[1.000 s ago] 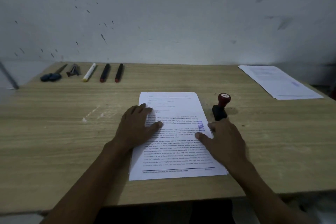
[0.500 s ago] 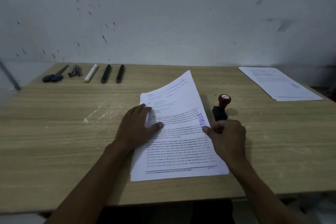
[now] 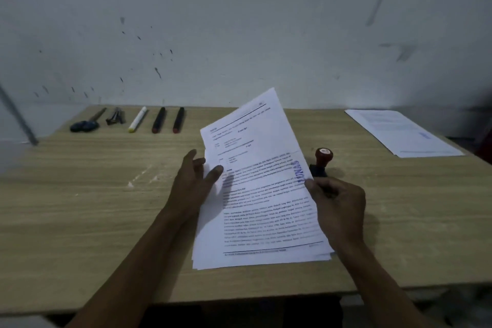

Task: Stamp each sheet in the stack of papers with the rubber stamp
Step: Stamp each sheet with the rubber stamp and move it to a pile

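Matt wood-grain table (image 3: 80, 208), smooth white paper sheet (image 3: 255, 168).

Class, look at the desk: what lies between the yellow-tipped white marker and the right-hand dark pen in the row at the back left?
One thing: another dark pen lies between the white marker and the right-hand dark pen, all roughly parallel and apart. The head view shows this.

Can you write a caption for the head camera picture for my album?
Right hand lifts a stamped sheet off the paper stack, rubber stamp standing nearby.

Blue stamp mark on the lifted sheet (image 3: 255, 168) reads "UNAS"
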### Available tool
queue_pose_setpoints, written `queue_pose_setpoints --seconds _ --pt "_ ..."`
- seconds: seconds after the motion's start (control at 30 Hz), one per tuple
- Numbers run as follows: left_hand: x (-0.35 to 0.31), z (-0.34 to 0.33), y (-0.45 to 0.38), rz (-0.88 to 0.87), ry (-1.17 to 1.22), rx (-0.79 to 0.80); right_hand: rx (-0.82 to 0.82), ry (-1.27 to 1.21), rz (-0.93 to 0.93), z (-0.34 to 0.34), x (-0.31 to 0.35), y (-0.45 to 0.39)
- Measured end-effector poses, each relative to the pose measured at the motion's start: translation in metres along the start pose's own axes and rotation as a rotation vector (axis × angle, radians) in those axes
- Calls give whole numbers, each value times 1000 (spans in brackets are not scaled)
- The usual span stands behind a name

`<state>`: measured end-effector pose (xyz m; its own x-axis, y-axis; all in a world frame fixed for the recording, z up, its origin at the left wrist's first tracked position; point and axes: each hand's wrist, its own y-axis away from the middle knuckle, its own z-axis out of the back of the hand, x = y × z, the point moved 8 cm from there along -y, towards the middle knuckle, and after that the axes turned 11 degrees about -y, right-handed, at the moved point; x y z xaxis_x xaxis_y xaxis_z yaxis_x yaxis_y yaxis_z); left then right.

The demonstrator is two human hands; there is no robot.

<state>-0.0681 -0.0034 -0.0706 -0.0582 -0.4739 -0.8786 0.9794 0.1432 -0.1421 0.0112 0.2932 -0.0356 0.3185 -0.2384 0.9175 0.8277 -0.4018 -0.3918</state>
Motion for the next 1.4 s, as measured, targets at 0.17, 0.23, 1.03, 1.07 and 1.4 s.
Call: queue_pose_setpoints --seconds 0.17,0.23,1.03,1.07,1.4 --pt "-4 12 7 178 467 -67 3 -249 -155 0 1 2" --pt "-15 18 5 121 465 -23 0 -276 -190 1 4 0" --pt "-237 -151 -59 -173 145 88 -275 492 -176 192 7 -141" --pt "-243 -170 -64 -178 117 120 -289 519 -205 203 -1 -149" --pt "-253 -296 -108 -66 -133 346 -231 734 -316 255 -75 -228"
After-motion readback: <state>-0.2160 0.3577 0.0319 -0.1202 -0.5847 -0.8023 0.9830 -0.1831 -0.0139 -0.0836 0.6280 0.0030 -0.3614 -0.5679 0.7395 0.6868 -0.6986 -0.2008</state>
